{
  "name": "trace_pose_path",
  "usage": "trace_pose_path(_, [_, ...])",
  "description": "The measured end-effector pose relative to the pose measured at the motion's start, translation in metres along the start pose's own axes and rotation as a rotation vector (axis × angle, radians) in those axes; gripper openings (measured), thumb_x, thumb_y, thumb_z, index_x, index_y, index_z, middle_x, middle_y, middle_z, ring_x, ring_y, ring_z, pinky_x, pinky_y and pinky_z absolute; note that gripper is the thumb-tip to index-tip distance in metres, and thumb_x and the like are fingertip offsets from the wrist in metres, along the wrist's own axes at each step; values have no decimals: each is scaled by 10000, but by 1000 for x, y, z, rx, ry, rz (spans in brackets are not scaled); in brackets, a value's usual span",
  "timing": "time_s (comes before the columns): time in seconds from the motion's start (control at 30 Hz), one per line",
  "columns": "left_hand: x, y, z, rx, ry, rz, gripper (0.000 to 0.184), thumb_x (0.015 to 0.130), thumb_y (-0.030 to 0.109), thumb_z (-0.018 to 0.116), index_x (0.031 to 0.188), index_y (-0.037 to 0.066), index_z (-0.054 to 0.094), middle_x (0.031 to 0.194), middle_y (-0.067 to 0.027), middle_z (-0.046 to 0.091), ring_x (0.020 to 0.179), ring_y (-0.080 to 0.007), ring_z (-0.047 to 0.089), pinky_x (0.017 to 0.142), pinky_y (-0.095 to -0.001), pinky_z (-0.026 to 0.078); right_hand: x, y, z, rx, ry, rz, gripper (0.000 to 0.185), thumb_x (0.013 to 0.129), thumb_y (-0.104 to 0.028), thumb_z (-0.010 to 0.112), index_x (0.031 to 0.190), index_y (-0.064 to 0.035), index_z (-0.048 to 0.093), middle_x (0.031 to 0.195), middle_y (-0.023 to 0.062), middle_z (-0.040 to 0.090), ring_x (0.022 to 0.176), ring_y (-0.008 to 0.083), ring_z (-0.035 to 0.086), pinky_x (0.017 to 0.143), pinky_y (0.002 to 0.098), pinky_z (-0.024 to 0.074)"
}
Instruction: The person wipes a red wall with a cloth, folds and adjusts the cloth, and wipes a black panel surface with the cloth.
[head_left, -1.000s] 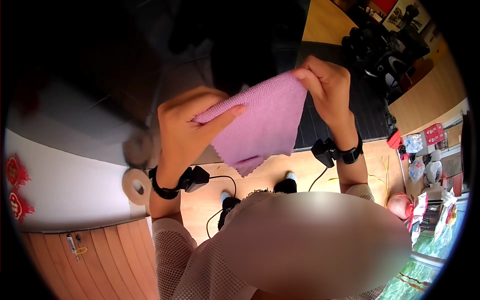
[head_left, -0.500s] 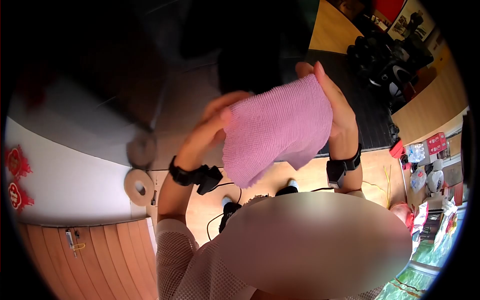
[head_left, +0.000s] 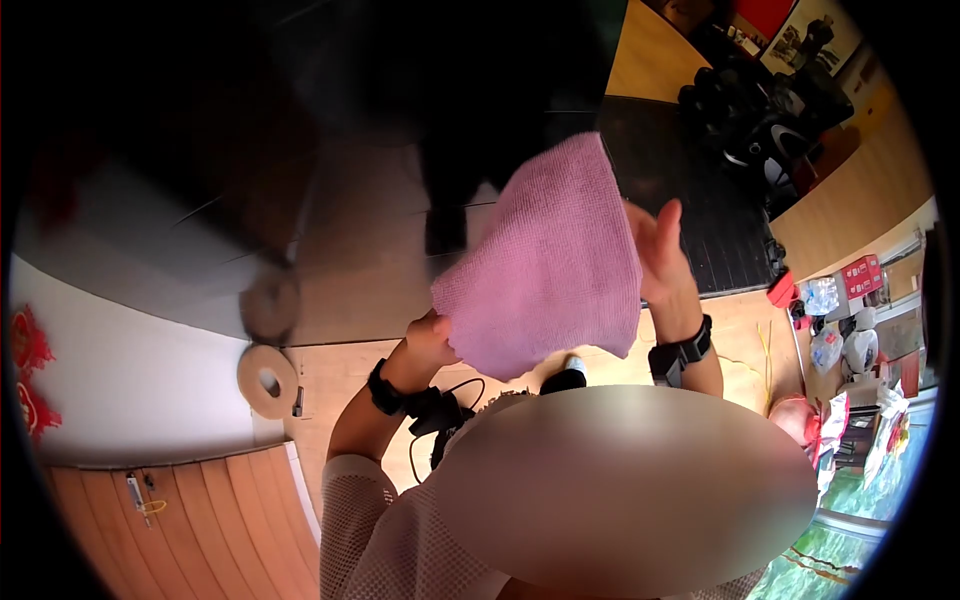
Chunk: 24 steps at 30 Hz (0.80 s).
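A pink ribbed cloth is spread in front of me, one corner pointing up and its lower edge hanging in waves. My left hand is closed on the cloth's lower left corner. Beside its right edge is my right hand, thumb stretched up and apart from the fabric. The other fingers of that hand are partly hidden behind the cloth. Each wrist wears a black strap with a small box. Behind the cloth stands a dark glossy surface with reflections in it.
A round tan ring-shaped object stands at the left by a white wall. Wooden panelling is at lower left. On the right are a black machine-like object, a red box and plastic bags. A black cable hangs near my left arm.
The cloth has turned, with its left side now lower and a corner pointing up. My left hand has moved down. My right hand has dropped, and its thumb has come off the cloth.
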<state>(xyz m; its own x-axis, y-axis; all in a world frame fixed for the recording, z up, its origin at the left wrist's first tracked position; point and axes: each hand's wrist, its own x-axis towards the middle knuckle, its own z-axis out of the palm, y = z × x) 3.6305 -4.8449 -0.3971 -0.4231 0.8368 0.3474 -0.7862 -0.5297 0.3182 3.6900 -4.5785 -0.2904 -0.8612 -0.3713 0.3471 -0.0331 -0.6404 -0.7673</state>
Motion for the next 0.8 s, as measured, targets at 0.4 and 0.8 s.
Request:
trace_pose_path(0.4, [23, 27, 78, 1068, 164, -322, 628, 771, 176, 666, 1281, 5, 343, 1195, -94, 474, 1097, -152, 443, 926, -288, 383, -23, 10, 22, -796, 233, 193, 270, 827, -11, 536, 1094, 30, 524, 985, 27, 575, 893, 82, 501, 770, 226, 402])
trace_pose_path(0.8, [25, 51, 112, 1734, 297, -85, 277, 852, 168, 552, 664, -30, 501, 600, -61, 478, 554, -118, 391, 515, -301, 327, -28, 6, -39, -880, 194, 20, 286, 889, -163, 503, 1134, -18, 527, 1097, 114, 561, 974, 175, 545, 838, 255, 402])
